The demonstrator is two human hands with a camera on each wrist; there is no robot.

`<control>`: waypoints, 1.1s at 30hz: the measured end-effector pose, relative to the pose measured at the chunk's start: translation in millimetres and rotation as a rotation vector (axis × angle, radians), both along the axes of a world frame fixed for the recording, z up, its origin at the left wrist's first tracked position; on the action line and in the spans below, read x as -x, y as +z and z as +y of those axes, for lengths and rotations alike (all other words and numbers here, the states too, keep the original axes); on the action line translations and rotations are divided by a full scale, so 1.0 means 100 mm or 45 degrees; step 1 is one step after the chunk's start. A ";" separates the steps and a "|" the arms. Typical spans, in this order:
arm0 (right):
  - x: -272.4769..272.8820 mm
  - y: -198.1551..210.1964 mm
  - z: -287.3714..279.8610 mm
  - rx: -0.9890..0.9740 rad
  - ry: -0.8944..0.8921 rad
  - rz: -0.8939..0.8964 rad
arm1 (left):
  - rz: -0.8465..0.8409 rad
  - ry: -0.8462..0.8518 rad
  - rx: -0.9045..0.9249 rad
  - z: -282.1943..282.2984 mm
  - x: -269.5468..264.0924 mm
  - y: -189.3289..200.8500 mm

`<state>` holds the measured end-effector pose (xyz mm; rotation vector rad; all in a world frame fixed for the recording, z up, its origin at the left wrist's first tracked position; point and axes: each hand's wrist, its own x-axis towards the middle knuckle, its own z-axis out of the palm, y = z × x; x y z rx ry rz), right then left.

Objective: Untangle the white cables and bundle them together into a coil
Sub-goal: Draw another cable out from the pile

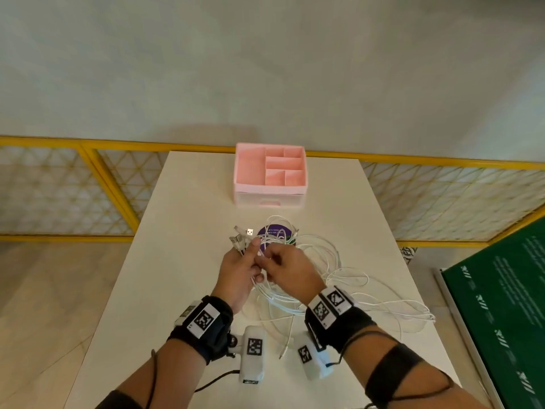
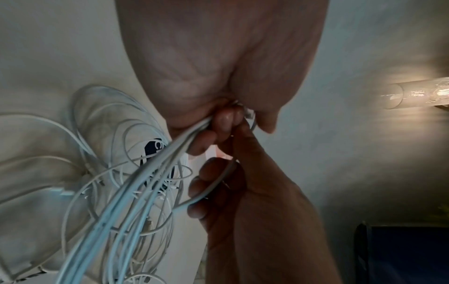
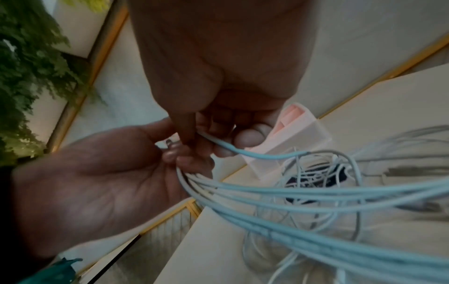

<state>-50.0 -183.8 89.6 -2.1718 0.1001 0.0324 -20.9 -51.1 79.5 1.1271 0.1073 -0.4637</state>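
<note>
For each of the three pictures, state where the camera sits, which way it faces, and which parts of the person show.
Head: on the head, looking forward and down at the table; both forearms, left hand, right hand.
Left wrist: looking along the palm at gripped white cables.
Right wrist: along the right hand pinching one cable.
Shared: both wrist views show the other hand; all show the cables.

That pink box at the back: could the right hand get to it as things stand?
Probably not yet: the right hand is pinching a white cable. Nothing stands before the pink box.
</note>
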 end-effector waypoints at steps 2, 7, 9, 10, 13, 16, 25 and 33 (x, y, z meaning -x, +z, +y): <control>0.04 -0.09 0.03 -0.046 0.005 0.025 | -0.004 0.029 -0.065 0.02 0.01 -0.03; 0.11 -0.19 -0.03 -0.004 0.107 0.046 | 0.073 0.123 -0.024 0.04 0.01 -0.06; 0.14 -0.21 -0.04 0.011 0.120 0.035 | 0.113 0.131 0.010 0.04 0.00 -0.07; 0.14 -0.21 -0.05 0.005 0.117 0.028 | 0.130 0.131 0.015 0.03 0.00 -0.08; 0.15 -0.24 -0.09 0.071 0.138 0.043 | 0.196 0.173 0.047 0.00 -0.02 -0.08; 0.17 -0.38 -0.20 0.335 0.123 0.060 | 0.233 0.268 0.147 0.00 -0.07 -0.08; -0.01 -0.51 -0.69 0.097 -0.357 0.379 | 0.196 0.193 0.269 0.03 -0.06 -0.06; -0.42 0.56 -0.43 -1.201 -0.532 -0.052 | 0.295 0.044 0.161 0.00 0.03 -0.02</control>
